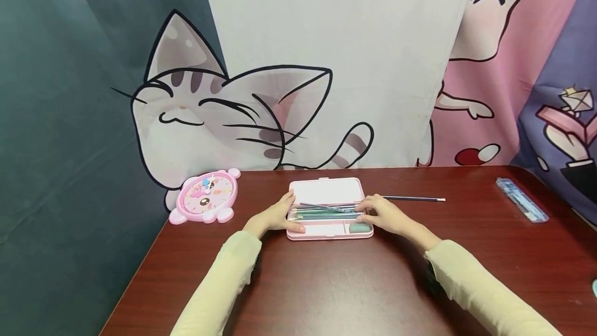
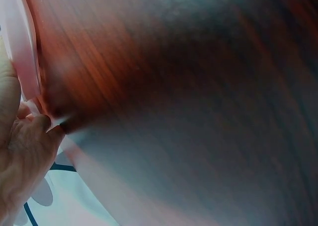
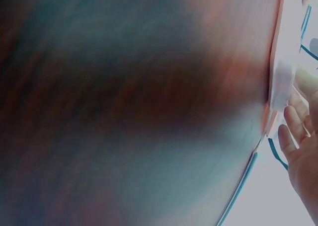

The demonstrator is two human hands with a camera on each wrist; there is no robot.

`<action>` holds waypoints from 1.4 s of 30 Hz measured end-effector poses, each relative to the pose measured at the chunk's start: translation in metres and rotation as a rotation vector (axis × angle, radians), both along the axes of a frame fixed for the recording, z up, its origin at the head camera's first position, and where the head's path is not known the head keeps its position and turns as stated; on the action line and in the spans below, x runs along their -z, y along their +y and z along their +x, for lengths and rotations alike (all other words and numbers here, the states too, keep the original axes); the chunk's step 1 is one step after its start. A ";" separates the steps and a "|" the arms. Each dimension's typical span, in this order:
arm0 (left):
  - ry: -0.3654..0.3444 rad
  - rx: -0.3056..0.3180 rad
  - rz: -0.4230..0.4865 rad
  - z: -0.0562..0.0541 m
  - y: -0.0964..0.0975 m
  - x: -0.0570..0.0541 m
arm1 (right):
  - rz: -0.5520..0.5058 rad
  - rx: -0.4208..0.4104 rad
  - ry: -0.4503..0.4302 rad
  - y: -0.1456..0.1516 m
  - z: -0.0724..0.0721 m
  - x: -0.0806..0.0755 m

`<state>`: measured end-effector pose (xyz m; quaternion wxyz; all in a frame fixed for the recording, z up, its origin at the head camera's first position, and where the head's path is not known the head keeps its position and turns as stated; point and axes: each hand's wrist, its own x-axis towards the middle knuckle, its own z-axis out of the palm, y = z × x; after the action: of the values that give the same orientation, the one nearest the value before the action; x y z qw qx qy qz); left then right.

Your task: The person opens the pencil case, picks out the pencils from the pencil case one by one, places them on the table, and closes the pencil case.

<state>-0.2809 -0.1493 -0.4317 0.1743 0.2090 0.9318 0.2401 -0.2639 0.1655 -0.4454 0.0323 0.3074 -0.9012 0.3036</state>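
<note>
A pink pencil case (image 1: 326, 236) lies open on the table, its lid (image 1: 326, 191) folded back. Several pencils (image 1: 322, 217) lie side by side in its long compartment, with one dark pencil (image 1: 322, 206) slanting across the top. A grey-green eraser (image 1: 359, 227) fills the small front right compartment. My left hand (image 1: 278, 215) holds the left end of the case, thumb at the front, fingers towards the lid. At the right end, my right hand (image 1: 383, 213) has its fingertips and thumb at the slanting pencil's right end, partly hiding it.
Behind my right hand a dark blue pencil (image 1: 415, 198) lies on the brown table (image 1: 336, 284). A pink toy clock (image 1: 207, 196) stands at the left edge. Far right is a clear, blue-patterned flat case (image 1: 521, 200). A cartoon curtain (image 1: 396, 40) hangs behind.
</note>
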 end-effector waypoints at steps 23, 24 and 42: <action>0.000 -0.011 0.010 -0.001 0.001 0.003 | -0.190 0.036 0.056 0.006 0.004 0.003; -0.005 -0.014 0.009 -0.001 0.001 0.002 | -0.211 0.056 0.032 0.009 0.004 0.001; -0.014 -0.010 0.025 0.000 0.000 0.000 | -0.115 0.253 0.152 0.100 0.008 -0.017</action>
<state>-0.2806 -0.1494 -0.4320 0.1772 0.2048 0.9285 0.2541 -0.2561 0.2650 -0.4281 0.1561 0.2113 -0.9088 0.3241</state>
